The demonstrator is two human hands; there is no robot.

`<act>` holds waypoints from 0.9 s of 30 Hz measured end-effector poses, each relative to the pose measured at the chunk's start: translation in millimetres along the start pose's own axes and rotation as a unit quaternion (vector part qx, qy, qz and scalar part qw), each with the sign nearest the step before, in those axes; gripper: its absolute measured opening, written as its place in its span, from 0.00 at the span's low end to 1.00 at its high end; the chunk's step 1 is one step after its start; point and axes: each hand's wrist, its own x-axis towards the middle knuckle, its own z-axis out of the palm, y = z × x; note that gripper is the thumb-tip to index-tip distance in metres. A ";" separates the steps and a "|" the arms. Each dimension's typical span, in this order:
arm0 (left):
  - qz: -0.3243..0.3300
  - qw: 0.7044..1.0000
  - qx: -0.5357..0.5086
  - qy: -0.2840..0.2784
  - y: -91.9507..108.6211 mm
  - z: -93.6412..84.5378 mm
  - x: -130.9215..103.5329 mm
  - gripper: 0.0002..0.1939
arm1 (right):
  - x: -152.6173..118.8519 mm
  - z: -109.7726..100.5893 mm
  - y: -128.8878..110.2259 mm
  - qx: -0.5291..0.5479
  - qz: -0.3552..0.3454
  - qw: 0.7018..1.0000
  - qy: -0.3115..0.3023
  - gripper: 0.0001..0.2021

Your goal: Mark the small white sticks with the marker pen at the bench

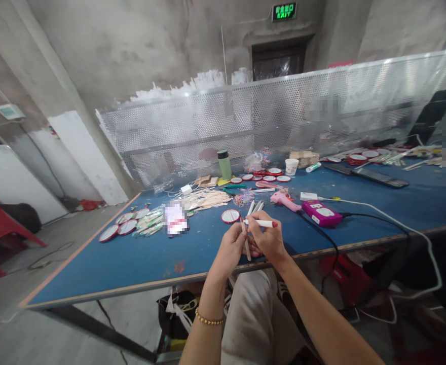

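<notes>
Near the table's front edge, my left hand [231, 246] is closed on a flat wooden stick [248, 249], which points toward me. My right hand [270, 241] grips a white marker [261, 222] with a red end, its other end at the upper part of the stick. Just beyond my hands lies a round white disc [230, 216] with a red rim. More pens [256, 206] lie behind the marker. A pink glue gun [286, 201] rests to the right, close to a magenta box [322, 213] with a cable.
Wooden sticks [211, 198] lie in a pile on the blue table [132, 268], with red-rimmed discs [127, 227] at left. A green bottle [224, 165], a paper cup [291, 167] and a phone [379, 177] stand or lie farther back. A white cable [390, 215] crosses the right side.
</notes>
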 end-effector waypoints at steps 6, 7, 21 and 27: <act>0.002 1.000 0.000 -0.006 -0.7 -1.1 0.6 0.22 | -0.3 0.8 1.5 0.005 -0.007 1.000 0.025 0.10; 0.002 1.000 0.002 -0.004 -0.4 -1.1 0.6 0.21 | -0.2 1.1 1.6 0.007 -0.008 1.000 0.022 0.10; 0.001 1.000 0.008 -0.002 1.3 0.5 0.2 0.19 | 1.8 0.5 1.7 0.003 -0.022 1.000 0.003 0.09; -0.004 1.000 0.004 -0.005 -1.2 -1.7 1.1 0.21 | 1.0 1.5 2.8 0.000 -0.010 1.000 0.020 0.09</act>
